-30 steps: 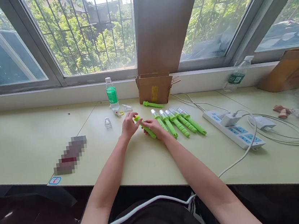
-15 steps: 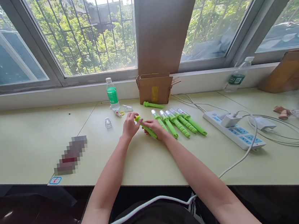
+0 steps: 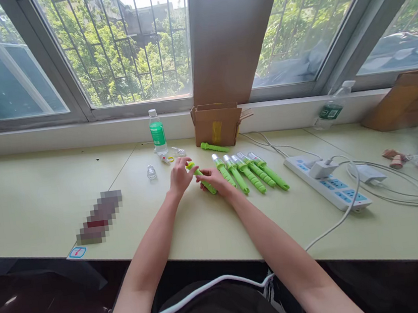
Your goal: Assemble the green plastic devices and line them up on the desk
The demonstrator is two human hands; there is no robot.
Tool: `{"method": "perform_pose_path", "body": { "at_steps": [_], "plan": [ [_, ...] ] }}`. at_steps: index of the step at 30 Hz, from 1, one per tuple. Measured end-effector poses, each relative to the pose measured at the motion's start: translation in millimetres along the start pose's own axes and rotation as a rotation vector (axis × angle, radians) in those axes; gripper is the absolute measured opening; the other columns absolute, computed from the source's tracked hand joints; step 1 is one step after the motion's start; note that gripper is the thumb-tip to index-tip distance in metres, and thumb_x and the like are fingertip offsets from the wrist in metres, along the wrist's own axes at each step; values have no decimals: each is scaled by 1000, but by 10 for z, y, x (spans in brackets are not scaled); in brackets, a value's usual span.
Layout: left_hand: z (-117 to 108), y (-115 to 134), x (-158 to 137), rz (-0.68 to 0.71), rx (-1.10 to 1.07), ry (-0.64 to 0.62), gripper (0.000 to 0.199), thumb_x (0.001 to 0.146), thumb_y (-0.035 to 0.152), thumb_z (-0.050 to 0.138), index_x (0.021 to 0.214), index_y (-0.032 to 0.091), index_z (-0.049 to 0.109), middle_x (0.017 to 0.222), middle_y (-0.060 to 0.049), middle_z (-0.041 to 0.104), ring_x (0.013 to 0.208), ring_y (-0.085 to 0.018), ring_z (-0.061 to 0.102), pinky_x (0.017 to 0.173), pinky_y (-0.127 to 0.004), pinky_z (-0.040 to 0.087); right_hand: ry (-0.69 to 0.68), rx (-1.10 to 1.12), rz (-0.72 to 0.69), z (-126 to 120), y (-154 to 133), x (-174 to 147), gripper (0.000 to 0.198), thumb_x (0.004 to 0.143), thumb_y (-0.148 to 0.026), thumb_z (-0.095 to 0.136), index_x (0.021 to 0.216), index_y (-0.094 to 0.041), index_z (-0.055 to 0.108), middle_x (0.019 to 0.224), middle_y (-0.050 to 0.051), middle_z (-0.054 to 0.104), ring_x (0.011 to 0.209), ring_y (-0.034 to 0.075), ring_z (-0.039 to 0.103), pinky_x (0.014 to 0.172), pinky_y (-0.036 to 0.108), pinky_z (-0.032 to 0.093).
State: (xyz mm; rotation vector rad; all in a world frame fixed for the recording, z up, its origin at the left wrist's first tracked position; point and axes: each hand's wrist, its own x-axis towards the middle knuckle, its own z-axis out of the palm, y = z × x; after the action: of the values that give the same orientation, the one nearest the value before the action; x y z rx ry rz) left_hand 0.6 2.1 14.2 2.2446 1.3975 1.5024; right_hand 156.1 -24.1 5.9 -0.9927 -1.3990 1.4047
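Both hands are closed on one green plastic handle [image 3: 208,186] that slants over the table. My left hand [image 3: 181,176] pinches its far end, where a yellowish part shows between thumb and fingers. My right hand [image 3: 214,178] grips the middle, and its fingers partly hide the handle. Just right of my right hand lie several similar green handles [image 3: 251,175] with clear caps, side by side. One more green handle [image 3: 213,147] without a clear cap lies in front of the cardboard box. A small clear plastic cap [image 3: 151,172] stands left of my left hand.
Behind my hands are a water bottle [image 3: 158,136], small parts [image 3: 167,158] with a yellow ring, and a cardboard box [image 3: 215,125]. A white power strip [image 3: 326,182] with cables lies to the right. A white cable [image 3: 181,302] crosses in front of my body.
The green handle has shifted slightly up and left in my hands, and its near end sticks out less past my right hand. Both hands keep their hold.
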Motion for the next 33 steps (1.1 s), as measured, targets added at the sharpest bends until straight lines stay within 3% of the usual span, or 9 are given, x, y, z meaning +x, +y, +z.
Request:
{"method": "perform_pose_path", "body": {
  "at_steps": [8,17,25,33],
  "plan": [
    [-9,-1,-21,-39,44,-7,26,77,37,66,94,20,56,93,-5,58,68,-13,56,58,-26,42,6,9,-9,18,2,-5,27,66,-41,73,70,-17,60,66,1,59,45,9,52,42,23,41],
    [31,-45,6,-42,44,-3,21,76,34,67,87,19,57,81,-3,59,71,-15,57,64,-28,42,10,-41,11,-2,13,1,30,65,-44,72,64,-16,60,59,0,56,47,9,50,43,21,41],
    [15,-21,-22,-7,-34,-28,26,77,38,66,93,20,56,96,-3,57,49,-6,47,60,-26,44,10,56,42,0,-59,-33,30,64,-44,72,71,-16,61,65,1,60,46,8,50,43,21,40],
    [29,-30,-10,-25,-33,-7,25,79,34,64,97,20,55,92,-3,58,50,-7,47,62,-27,45,-16,96,71,-27,-69,-38,32,64,-45,74,71,-15,63,60,1,58,46,9,50,43,22,41]
  ]
}}
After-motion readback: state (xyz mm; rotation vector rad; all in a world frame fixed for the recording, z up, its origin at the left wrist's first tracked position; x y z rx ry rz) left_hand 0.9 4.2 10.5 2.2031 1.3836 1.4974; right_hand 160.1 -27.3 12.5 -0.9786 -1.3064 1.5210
